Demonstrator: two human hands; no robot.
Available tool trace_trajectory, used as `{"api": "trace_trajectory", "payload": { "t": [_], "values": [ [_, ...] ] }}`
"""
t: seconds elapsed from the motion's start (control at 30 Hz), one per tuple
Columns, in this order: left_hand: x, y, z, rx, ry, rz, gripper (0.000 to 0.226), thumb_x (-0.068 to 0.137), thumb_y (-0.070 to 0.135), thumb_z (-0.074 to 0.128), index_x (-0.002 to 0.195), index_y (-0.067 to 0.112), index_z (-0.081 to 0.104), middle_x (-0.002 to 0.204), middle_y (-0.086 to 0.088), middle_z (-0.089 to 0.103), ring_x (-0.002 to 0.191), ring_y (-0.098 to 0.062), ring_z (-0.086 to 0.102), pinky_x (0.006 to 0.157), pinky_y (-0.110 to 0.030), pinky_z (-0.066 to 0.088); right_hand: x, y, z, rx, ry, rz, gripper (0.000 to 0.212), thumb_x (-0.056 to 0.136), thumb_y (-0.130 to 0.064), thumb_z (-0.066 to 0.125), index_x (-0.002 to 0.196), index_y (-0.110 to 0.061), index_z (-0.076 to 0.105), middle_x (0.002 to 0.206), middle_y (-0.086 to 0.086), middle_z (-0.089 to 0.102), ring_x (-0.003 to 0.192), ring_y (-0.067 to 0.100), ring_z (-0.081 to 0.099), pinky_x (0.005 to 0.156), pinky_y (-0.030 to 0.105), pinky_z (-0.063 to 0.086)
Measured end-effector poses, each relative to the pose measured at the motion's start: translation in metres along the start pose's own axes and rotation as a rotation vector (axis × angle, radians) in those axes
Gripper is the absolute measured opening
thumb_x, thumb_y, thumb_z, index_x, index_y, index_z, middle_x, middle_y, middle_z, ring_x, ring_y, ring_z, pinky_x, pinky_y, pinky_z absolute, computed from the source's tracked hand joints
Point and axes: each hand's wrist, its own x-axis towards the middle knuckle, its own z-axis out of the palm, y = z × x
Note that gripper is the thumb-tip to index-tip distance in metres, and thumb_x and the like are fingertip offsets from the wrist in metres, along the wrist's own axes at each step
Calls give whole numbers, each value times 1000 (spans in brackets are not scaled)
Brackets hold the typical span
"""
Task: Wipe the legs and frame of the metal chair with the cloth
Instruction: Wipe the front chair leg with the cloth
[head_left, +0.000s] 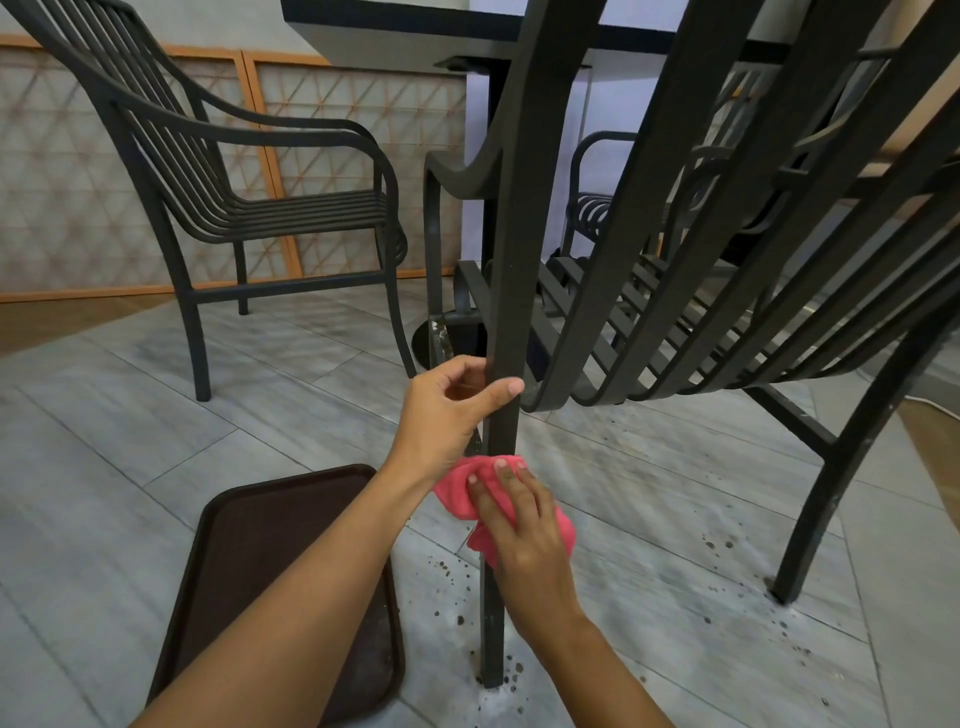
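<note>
Open grey tiled floor (156, 415) left of the dark metal chair leg (506, 312). Obstacles: brown plastic tray (270, 561) lying near left; slatted dark metal seat (649, 338) crowding right; second dark metal armchair (218, 197) farther left.

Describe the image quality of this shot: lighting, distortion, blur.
Head view: soft, even light with faint shadows on the tiled floor; wide-angle bending bows the chair bars near the edges; the left hand, right hand and pink cloth are sharp, without motion blur.
</note>
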Motion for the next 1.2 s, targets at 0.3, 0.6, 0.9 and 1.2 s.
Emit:
{"api": "trace_trajectory", "payload": {
  "t": [0.3, 0.6, 0.9, 1.2],
  "values": [
    [-10, -24, 2, 1, -24, -102, 38, 56, 34, 78, 91, 22, 70, 85, 3, 73, 83, -13, 68, 76, -28, 53, -5, -3, -25, 380, 258, 320, 41, 89, -12, 47, 122, -37, 52, 124, -19, 38, 117, 0, 42, 95, 14, 39],
    [-8, -28, 0, 46, 6, -132, 32, 55, 37, 78, 83, 24, 71, 83, 1, 73, 83, -16, 69, 77, -33, 55, 18, -10, -5, 783, 191, 636, 20, 92, -28, 44, 106, -34, 56, 98, -13, 61, 92, 1, 58, 79, 15, 47],
    [-8, -28, 0, 72, 9, -121, 27, 58, 33, 76, 81, 22, 68, 79, 2, 71, 78, -13, 69, 75, -31, 56, -2, -6, 6, 846, 81, 786, 21, 94, -15, 50, 106, -32, 55, 95, -6, 65, 91, 1, 59, 76, 12, 46],
    [-8, -28, -1, 86, 8, -116, 16, 69, 19, 77, 82, 21, 68, 78, 4, 69, 79, -12, 67, 76, -31, 56, -14, -9, 10, 774, 60, 830, 35, 92, -8, 54, 96, -43, 51, 90, -9, 64, 86, 0, 59, 71, 12, 48]
  ]
}}
